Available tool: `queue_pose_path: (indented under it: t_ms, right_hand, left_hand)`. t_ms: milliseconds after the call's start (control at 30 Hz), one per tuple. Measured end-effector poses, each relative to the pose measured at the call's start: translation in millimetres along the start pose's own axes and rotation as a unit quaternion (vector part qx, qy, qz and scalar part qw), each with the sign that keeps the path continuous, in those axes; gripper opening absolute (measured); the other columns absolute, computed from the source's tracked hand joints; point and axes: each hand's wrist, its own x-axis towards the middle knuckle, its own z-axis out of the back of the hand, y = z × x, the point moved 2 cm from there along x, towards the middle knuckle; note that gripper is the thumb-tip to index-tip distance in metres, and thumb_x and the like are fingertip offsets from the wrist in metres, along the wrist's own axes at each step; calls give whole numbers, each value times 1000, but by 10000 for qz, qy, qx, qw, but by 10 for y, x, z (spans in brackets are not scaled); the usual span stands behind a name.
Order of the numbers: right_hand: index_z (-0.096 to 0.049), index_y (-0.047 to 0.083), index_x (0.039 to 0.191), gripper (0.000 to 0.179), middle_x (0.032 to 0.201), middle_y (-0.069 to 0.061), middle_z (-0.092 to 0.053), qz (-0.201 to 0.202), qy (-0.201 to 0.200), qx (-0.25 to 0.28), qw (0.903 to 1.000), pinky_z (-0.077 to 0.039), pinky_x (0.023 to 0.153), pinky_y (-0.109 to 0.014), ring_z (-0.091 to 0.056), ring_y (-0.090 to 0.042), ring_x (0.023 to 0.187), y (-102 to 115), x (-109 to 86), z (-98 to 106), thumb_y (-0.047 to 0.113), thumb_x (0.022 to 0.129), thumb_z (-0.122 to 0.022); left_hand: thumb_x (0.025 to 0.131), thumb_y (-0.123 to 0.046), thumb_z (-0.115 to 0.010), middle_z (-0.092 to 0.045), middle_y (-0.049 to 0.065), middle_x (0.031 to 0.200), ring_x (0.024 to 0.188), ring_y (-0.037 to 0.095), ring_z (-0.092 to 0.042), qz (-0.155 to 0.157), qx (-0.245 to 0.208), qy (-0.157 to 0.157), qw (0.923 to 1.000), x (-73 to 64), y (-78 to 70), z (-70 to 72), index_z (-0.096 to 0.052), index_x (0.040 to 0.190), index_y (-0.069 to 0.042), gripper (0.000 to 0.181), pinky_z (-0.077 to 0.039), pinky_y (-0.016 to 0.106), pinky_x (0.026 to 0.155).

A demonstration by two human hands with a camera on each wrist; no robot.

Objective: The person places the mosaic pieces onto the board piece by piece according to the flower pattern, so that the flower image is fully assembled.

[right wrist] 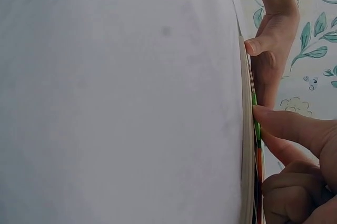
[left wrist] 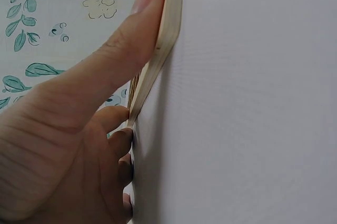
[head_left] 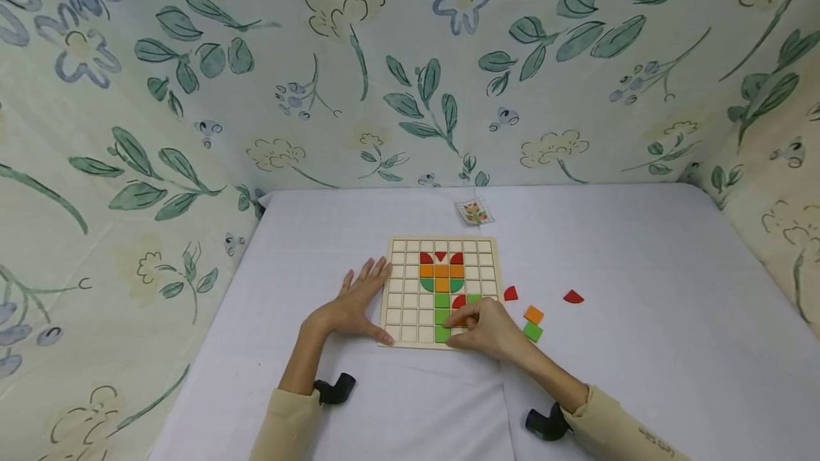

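A square wooden grid board lies on the table, holding red, orange and green tiles in a flower-like pattern. My left hand is spread along the board's left edge, its thumb at the near left corner and its fingertips on the side. Over the lower part of the board, my right hand pinches at a green square tile with thumb and index finger. The right wrist view shows those fingertips touching green tile edges. The right hand partly covers red, orange and green tiles beneath it.
Right of the board lie a red quarter-round tile, another red tile, an orange square and a green square. A small pattern picture card sits behind the board. White cloth covers the table.
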Motion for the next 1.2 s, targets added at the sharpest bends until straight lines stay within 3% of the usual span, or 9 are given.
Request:
queue_pose_path:
  t_ms: [300, 667, 933, 1200]
  right_hand:
    - [-84, 14, 97, 19, 55, 6, -32, -35, 45, 103, 9999, -20, 48, -18, -30, -7, 51, -25, -19, 137, 18, 80, -89]
    - [-79, 9, 114, 30, 62, 3, -32, -780, -467, 256, 9955, -23, 48, -20, -32, -11, 55, -265, -94, 789, 23, 88, -83]
    - [-76, 8, 121, 33, 63, 2, -34, -1183, -957, -210, 9881, -26, 51, -25, -36, -14, 61, -505, -128, 1096, 22, 90, -79]
    - [-73, 6, 126, 38, 62, 2, -38, -1255, -644, -44, 9900, -30, 54, -27, -39, -15, 62, -675, -93, 1175, 19, 90, -79]
  left_hand:
    - [65, -52, -95, 5, 5, 176, 163, 29, 13, -12, -3, 2, 10000, 7, 5, -3, -6, 168, -15, 142, 10, 59, 131]
    - [65, -53, -95, 6, 5, 176, 163, 30, 13, -16, -18, 37, 10000, 1, -4, 1, -6, 168, -15, 142, 10, 60, 131]
    - [65, -52, -95, 6, 6, 176, 163, 30, 12, -35, -16, 23, 10000, -10, 7, 5, -5, 168, -14, 142, 9, 60, 131]
    - [65, -52, -95, 6, 5, 176, 163, 30, 12, -14, -42, 34, 10000, -16, -14, 10, -6, 168, -15, 142, 9, 60, 131]
